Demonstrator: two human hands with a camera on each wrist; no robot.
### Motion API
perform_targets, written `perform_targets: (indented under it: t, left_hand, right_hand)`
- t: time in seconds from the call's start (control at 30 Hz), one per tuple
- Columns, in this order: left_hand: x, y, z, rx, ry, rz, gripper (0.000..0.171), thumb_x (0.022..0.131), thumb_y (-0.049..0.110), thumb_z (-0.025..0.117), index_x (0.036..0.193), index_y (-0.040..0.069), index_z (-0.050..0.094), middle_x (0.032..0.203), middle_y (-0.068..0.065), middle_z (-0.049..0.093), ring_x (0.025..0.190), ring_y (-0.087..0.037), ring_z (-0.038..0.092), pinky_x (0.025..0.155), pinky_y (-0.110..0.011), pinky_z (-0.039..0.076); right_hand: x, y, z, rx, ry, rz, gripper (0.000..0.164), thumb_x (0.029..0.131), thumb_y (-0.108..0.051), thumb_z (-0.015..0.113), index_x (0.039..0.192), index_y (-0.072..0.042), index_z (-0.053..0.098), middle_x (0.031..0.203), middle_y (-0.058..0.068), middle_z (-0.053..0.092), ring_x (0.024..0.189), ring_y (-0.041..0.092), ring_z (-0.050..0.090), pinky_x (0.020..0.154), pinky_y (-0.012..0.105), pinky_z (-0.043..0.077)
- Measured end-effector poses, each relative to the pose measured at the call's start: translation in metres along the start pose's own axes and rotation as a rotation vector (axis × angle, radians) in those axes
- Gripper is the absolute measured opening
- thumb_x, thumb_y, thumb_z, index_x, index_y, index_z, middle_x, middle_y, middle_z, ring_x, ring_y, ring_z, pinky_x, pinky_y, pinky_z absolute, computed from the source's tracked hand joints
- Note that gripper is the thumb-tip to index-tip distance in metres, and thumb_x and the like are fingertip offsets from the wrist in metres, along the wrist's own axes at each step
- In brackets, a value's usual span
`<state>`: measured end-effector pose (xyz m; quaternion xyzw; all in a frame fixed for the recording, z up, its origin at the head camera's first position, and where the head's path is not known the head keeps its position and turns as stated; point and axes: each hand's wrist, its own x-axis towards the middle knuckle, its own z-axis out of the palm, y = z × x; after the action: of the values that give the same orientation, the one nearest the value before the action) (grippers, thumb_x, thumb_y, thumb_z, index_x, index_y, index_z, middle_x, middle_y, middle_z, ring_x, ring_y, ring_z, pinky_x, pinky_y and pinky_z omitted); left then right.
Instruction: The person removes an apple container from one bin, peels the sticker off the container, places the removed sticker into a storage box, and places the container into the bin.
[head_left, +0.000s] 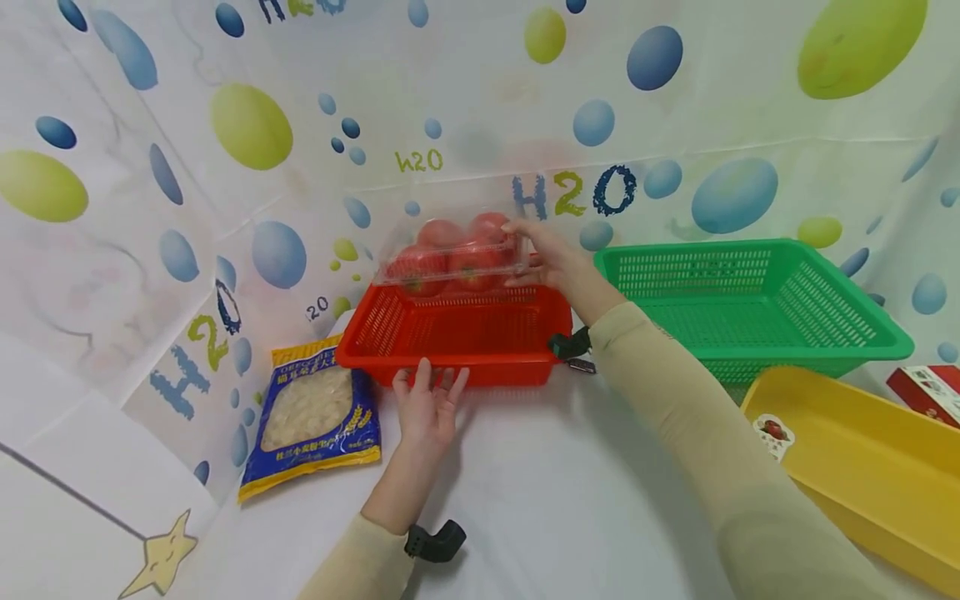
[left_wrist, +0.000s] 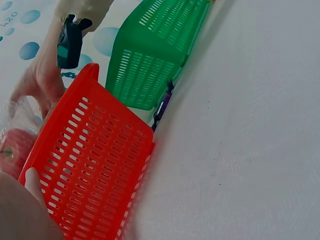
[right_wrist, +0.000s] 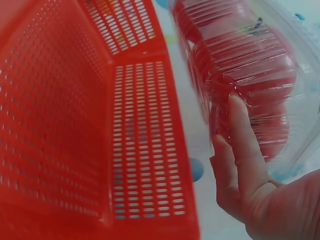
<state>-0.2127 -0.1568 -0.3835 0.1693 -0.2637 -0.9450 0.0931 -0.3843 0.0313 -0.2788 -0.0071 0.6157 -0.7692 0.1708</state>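
My right hand (head_left: 551, 262) grips the right end of a clear plastic box of tomatoes (head_left: 468, 258), with the thumb and fingers spread over its end and side. The box is tilted and overlaps the back rim of a red slotted basket (head_left: 450, 373) in the head view. Beyond the basket's wall, the box (right_wrist: 255, 75) shows red tomatoes through ribbed plastic in the right wrist view. My left hand (head_left: 429, 412) touches the basket's front rim with its fingers extended. One left digit (left_wrist: 35, 185) lies against the outer wall near the rim.
Left of the red basket lies a blue and yellow bag of pasta (head_left: 311, 412). A green basket (head_left: 750, 333) stands to the right, with a yellow tray (head_left: 870, 475) in front of it and a red box (head_left: 926, 392) at the far right. Patterned sheeting (head_left: 480, 100) hangs behind.
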Motion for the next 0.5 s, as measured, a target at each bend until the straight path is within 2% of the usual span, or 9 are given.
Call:
perform_targets:
  t: [0.13,0.27,0.5]
  left_hand:
    - [0.0,0.0,0.0,0.0,-0.008,0.007,0.045,0.105,0.023,0.054,0.14,0.03,0.026,0.147,-0.009,0.037,0.124,-0.029,0.05,0.09,-0.044,0.056]
    - [0.0,0.0,-0.002,0.006,-0.003,0.011,0.038,0.106,0.021,0.052,0.134,0.03,0.028,0.151,-0.009,0.035,0.124,-0.03,0.051,0.09,-0.044,0.056]
    - [0.001,0.002,-0.002,-0.009,0.004,-0.011,0.048,0.105,0.021,0.055,0.141,0.032,0.026,0.154,-0.008,0.034,0.13,-0.031,0.05,0.09,-0.044,0.056]
  right_hand:
    - [0.013,0.01,0.003,0.003,-0.006,0.027,0.07,0.09,-0.036,0.073,0.147,-0.02,0.036,0.14,0.017,0.044,0.118,0.041,0.053,0.084,0.049,0.058]
    - [0.021,0.021,0.007,-0.024,-0.024,0.105,0.073,0.088,-0.034,0.075,0.147,-0.016,0.035,0.14,0.018,0.045,0.12,0.04,0.052,0.086,0.051,0.058]
    - [0.03,0.031,0.016,-0.099,-0.066,0.222,0.072,0.088,-0.032,0.074,0.146,-0.013,0.037,0.139,0.019,0.047,0.12,0.04,0.052,0.089,0.053,0.056]
